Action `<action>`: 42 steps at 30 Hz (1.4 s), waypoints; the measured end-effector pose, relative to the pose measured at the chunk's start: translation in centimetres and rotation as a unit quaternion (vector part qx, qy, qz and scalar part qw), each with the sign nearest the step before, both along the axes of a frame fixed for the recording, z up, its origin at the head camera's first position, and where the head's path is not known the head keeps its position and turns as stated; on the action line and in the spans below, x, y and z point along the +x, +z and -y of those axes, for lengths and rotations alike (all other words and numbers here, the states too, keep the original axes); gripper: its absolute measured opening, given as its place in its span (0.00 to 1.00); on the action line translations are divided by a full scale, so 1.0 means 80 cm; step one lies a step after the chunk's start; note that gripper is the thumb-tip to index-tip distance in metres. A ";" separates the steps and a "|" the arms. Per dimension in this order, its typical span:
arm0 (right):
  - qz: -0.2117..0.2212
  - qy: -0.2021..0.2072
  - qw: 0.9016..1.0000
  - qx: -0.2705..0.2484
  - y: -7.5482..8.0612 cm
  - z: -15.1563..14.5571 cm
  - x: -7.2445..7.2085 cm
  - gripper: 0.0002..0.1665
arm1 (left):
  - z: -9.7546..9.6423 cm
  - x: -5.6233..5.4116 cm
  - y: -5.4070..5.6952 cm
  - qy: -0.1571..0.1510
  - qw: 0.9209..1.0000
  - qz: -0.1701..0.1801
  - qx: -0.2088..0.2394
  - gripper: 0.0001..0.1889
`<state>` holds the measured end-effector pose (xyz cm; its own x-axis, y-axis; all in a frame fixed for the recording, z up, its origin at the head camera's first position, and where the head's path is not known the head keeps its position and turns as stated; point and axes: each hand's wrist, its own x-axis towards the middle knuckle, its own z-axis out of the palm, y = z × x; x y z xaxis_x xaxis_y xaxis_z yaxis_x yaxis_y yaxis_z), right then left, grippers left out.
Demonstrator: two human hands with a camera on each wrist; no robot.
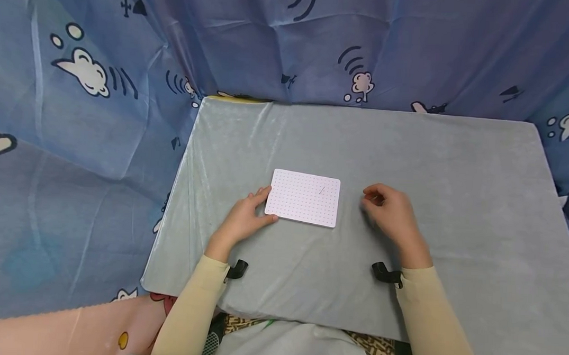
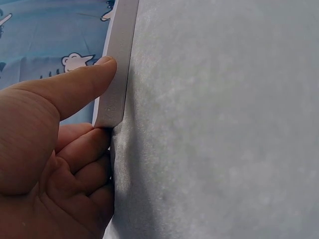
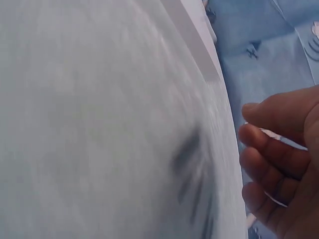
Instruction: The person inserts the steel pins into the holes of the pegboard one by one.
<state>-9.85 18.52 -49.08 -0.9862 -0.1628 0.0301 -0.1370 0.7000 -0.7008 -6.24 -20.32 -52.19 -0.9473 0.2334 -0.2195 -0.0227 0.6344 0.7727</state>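
Observation:
A white rectangular board (image 1: 302, 198) with rows of small dots or holes lies on the cloth-covered table. One thin dark pin-like sliver (image 1: 322, 190) shows near its upper right. My left hand (image 1: 244, 216) grips the board's lower left corner, thumb on the near side and fingers at the left side. In the left wrist view the thumb (image 2: 92, 82) presses against the board's thick side (image 2: 117, 64). To the right of the board, apart from it, my right hand (image 1: 391, 211) hovers with curled fingers, thumb and index tips close together. I cannot tell whether something tiny is between them.
Pale grey-green velvety cloth (image 1: 478, 207) covers the table, with creases at the left. A blue patterned curtain (image 1: 319, 46) hangs along the back and sides. Black wrist-worn pieces (image 1: 385, 273) stick out by both sleeves, close over the cloth.

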 end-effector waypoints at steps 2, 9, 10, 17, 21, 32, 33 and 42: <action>0.008 -0.012 1.000 0.009 0.003 -0.013 0.006 0.12 | -0.001 0.001 0.001 0.000 1.000 0.001 0.000 0.46; 0.028 -0.039 0.998 0.051 0.008 -0.053 0.022 0.13 | -0.002 0.002 0.000 0.003 1.000 0.008 0.001 0.47; 0.031 -0.043 0.997 0.057 0.008 -0.057 0.023 0.13 | -0.002 0.002 0.000 0.004 1.000 0.009 0.001 0.47; 0.053 -0.058 0.994 0.077 0.004 -0.073 0.030 0.12 | -0.001 0.003 0.001 0.009 1.000 0.002 0.009 0.47; 0.071 -0.062 0.992 0.084 -0.001 -0.075 0.034 0.12 | -0.002 0.003 0.000 0.007 1.000 0.001 0.005 0.47; 0.081 -0.072 0.989 0.098 -0.008 -0.076 0.042 0.12 | -0.003 0.003 -0.002 0.006 1.000 0.001 0.000 0.46; 0.079 -0.070 0.989 0.101 -0.008 -0.076 0.042 0.12 | -0.003 0.003 -0.002 0.006 1.000 -0.001 0.001 0.46; 0.075 -0.049 0.989 0.121 -0.007 -0.076 0.042 0.12 | -0.004 0.004 -0.003 0.003 1.000 -0.009 -0.005 0.46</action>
<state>-6.50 24.62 -49.68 -0.9881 -0.0501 -0.1457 0.0333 0.8540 -0.5192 -5.89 -20.02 -52.42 -0.9525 0.2262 -0.2041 -0.0116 0.6425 0.7662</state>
